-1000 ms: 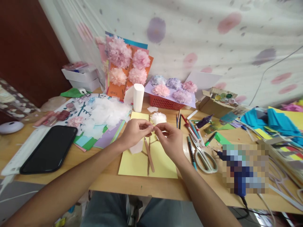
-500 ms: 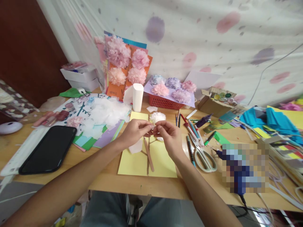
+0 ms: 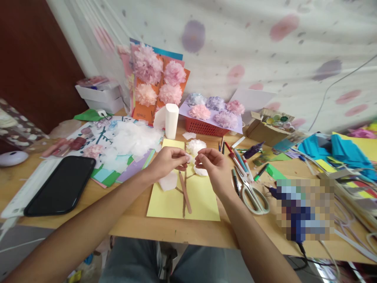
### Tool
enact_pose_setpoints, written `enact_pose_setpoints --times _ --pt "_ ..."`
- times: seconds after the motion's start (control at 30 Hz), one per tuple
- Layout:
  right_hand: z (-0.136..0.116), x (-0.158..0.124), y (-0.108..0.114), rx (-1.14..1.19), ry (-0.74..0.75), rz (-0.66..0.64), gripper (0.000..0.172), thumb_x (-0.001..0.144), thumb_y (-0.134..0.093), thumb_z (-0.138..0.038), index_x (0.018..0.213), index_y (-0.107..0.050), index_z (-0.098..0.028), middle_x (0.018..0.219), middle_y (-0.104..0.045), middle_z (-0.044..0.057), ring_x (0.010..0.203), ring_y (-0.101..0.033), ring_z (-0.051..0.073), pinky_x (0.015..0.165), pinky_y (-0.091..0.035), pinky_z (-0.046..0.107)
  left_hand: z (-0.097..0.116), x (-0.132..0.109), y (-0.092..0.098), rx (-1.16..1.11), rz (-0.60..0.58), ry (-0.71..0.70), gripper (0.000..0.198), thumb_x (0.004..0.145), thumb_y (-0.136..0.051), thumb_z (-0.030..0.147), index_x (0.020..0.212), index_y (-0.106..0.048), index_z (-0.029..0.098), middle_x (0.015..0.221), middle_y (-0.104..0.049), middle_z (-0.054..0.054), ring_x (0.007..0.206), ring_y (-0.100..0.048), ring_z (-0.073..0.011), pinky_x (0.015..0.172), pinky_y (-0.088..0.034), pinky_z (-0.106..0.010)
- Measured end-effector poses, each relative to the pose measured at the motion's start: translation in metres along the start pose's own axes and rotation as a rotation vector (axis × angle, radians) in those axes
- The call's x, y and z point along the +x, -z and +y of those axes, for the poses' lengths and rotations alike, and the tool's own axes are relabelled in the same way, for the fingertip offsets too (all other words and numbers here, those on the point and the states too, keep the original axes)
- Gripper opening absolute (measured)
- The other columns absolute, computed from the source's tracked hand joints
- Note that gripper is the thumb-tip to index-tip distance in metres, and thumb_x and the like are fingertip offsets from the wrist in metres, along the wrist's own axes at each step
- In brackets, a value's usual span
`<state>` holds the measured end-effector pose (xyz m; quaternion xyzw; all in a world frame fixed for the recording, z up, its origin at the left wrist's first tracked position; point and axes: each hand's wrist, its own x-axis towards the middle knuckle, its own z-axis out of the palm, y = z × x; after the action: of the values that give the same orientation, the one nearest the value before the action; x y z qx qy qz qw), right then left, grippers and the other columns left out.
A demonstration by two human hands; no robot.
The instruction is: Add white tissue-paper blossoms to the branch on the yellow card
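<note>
Above a yellow paper sheet (image 3: 203, 200), my left hand (image 3: 171, 161) is closed, pinching a small crumpled bit of white tissue paper (image 3: 187, 158). My right hand (image 3: 213, 165) is just to its right with a small gap between. Its fingers are curled together, and whatever they hold is too small to make out. A fluffy white paper flower (image 3: 196, 146) lies on the sheet behind my fingers. Partly covered by my right hand is a round white paper piece (image 3: 200, 170). A brown pencil (image 3: 185, 192) lies along a drawn brown stem, with a flat white tissue piece (image 3: 168, 182) to its left.
White-handled scissors (image 3: 255, 198), several markers and a glue gun (image 3: 299, 220), partly pixelated, lie to the right. On the left are a black phone (image 3: 60, 185) and a heap of white tissue (image 3: 132, 135). A red basket (image 3: 204, 126) with paper flowers stands behind.
My hands were touching at the fingertips and have moved slightly apart. More of the white flower and the round white piece now shows between and behind them.
</note>
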<state>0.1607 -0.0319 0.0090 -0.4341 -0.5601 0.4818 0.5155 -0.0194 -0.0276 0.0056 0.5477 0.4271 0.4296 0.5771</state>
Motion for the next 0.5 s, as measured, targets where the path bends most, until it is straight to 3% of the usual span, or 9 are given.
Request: enact_pose_setpoints --times 0.2,0.3,0.5 --pt "0.0 0.003 0.007 -0.265 -0.024 -0.176 0.02 0.079 -0.072 -0.037 0.08 -0.072 -0.017 0.074 -0.072 0.004 0.068 -0.066 0.017 0.062 -0.052 0.028 0.0 -0.001 0.001 0.107 -0.071 0.05 0.024 0.078 -0.075 0.038 0.079 -0.071 0.015 0.078 -0.066 -0.004 0.074 -0.064 -0.0135 0.068 -0.059 -0.026" --pt "0.003 0.002 0.007 -0.319 -0.007 -0.199 0.019 0.081 -0.071 -0.036 0.078 -0.072 -0.018 0.072 -0.072 0.004 0.068 -0.066 0.017 0.063 -0.052 0.028 0.0 -0.001 0.001 0.139 -0.08 0.058 0.023 0.081 -0.071 0.038 0.077 -0.07 0.015 0.077 -0.065 -0.003 0.073 -0.063 -0.0132 0.064 -0.058 -0.024" --pt "0.01 0.004 0.005 -0.183 -0.083 -0.164 0.03 0.081 -0.072 -0.047 0.077 -0.071 -0.017 0.071 -0.071 0.005 0.065 -0.066 0.017 0.064 -0.055 0.031 0.003 -0.001 0.001 0.054 -0.042 0.056 0.042 0.084 -0.065 0.056 0.075 -0.067 0.015 0.079 -0.064 -0.004 0.075 -0.064 -0.015 0.062 -0.058 -0.026"
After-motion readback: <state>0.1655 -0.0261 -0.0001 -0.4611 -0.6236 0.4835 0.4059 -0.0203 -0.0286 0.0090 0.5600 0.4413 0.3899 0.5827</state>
